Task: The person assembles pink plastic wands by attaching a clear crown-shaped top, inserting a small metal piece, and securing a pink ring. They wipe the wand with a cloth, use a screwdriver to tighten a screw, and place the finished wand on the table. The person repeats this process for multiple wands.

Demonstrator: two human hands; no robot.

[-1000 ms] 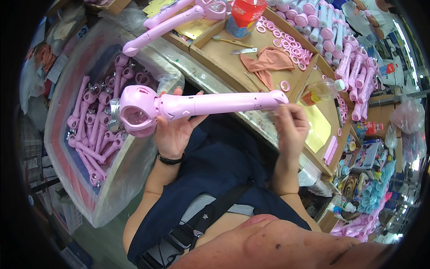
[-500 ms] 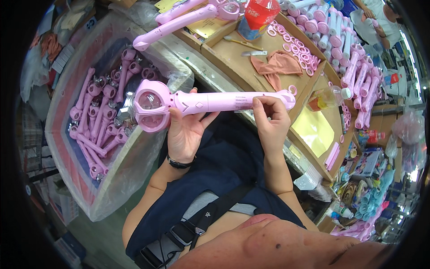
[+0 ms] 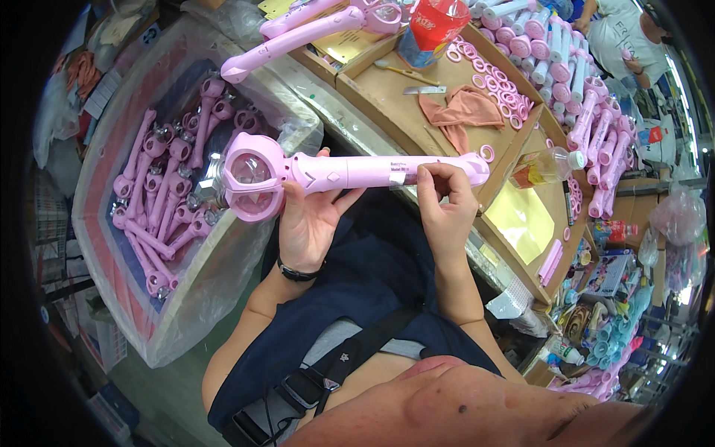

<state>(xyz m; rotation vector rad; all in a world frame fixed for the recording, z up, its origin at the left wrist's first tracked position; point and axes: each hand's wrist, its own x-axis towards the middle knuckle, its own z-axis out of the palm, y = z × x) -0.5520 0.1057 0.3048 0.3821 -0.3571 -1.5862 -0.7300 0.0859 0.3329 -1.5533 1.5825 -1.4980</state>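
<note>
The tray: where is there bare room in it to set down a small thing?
Bare patches of the tray: left of the blade, below the brush; and between the red bottle, rings and cloth. It is crowded where the rings heap, and around the clear bottle and yellow sheet.

Clock read from view's centre. Pale bench (image 3: 316, 104), edge running from 11 to 4 o'clock. On it, shallow brown tray (image 3: 389, 106) with low dividers. In tray: red-labelled bottle (image 3: 439, 31) at 1; brush (image 3: 406, 72) nearer 12; flat silver blade (image 3: 424, 90) at 1, by salmon cloth (image 3: 463, 110); pink rings (image 3: 506, 95) between 1 and 2; white-capped bottle (image 3: 544, 165) between 2 and 3; yellow sheet (image 3: 521, 222) at 3; pink strips (image 3: 551, 261) just past 3.
</note>
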